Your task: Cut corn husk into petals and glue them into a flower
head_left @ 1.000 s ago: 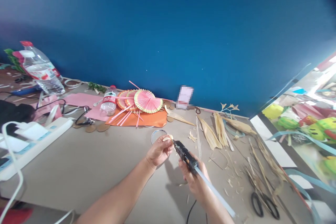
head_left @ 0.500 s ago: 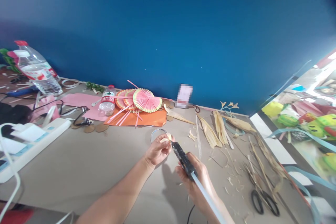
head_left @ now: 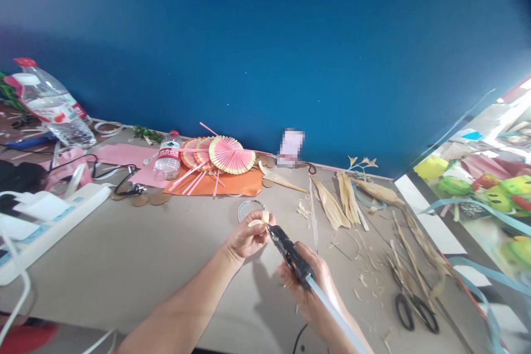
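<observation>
While our right hand (head_left: 321, 276) holds the glue gun (head_left: 289, 248), our left hand (head_left: 248, 238) pinches pale petals (head_left: 266, 215), now showing more fully, so gun access likely improves.

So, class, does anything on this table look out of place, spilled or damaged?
Yes, mildly: small pale scraps lie scattered on the table, left of the black-handled scissors, like unswept trimmings. I see no liquid spilled.

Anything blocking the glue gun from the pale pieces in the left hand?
Nothing visible does: the glue gun, held in the right hand, has its tip at the pale pieces in the left hand. The metal ring lies beyond, not between.
</observation>
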The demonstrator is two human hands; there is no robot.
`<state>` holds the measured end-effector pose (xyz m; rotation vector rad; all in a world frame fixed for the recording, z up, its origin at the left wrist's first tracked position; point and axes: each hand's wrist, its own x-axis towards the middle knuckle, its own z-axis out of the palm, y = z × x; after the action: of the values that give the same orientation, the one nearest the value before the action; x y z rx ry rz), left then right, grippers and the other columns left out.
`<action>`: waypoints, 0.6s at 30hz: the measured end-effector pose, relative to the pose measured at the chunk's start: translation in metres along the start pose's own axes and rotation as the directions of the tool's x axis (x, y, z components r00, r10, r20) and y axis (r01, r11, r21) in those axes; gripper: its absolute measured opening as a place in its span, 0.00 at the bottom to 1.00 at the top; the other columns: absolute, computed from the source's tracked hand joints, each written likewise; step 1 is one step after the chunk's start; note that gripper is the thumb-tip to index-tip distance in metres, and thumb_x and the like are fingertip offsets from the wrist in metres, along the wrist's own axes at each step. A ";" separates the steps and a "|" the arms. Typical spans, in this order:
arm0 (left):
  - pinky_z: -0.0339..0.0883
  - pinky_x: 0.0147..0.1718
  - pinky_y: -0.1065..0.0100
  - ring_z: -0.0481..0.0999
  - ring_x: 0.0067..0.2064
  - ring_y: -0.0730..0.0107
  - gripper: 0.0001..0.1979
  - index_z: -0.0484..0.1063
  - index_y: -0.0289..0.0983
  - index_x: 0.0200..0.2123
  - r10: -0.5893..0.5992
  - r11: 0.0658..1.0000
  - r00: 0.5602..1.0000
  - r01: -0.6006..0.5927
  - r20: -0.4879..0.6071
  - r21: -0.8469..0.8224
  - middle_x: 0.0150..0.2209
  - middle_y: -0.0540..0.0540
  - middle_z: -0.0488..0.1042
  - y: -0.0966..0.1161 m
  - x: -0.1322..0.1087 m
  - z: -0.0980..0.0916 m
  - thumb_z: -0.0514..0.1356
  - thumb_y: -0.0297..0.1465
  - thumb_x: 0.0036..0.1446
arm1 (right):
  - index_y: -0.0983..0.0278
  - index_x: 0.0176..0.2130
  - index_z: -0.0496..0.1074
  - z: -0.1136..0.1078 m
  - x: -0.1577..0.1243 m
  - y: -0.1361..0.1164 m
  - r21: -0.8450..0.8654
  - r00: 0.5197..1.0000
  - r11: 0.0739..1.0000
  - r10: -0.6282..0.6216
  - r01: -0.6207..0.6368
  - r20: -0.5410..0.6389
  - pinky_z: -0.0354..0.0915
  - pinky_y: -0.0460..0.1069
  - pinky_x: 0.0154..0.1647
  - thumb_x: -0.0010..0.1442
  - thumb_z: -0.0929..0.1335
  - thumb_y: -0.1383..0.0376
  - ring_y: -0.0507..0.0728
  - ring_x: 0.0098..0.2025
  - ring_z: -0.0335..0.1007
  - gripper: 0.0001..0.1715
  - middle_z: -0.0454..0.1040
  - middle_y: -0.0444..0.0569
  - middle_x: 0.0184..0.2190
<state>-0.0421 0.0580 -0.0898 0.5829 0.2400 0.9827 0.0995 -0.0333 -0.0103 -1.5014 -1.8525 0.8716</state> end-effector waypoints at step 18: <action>0.48 0.15 0.79 0.58 0.20 0.83 0.18 0.61 0.34 0.19 0.013 1.000 1.000 -0.012 -0.014 0.011 0.20 0.54 0.57 0.001 -0.001 0.003 0.68 0.34 0.34 | 0.64 0.26 0.63 -0.001 0.000 -0.004 -0.029 1.000 0.999 -0.023 0.022 -0.016 0.55 0.44 0.22 0.55 0.61 0.53 0.50 0.22 0.57 0.18 0.63 0.44 0.22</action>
<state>-0.0415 0.0567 -0.0864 0.5876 0.2548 0.9985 0.0981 -0.0333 -0.0065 -1.4981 -1.8737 0.8229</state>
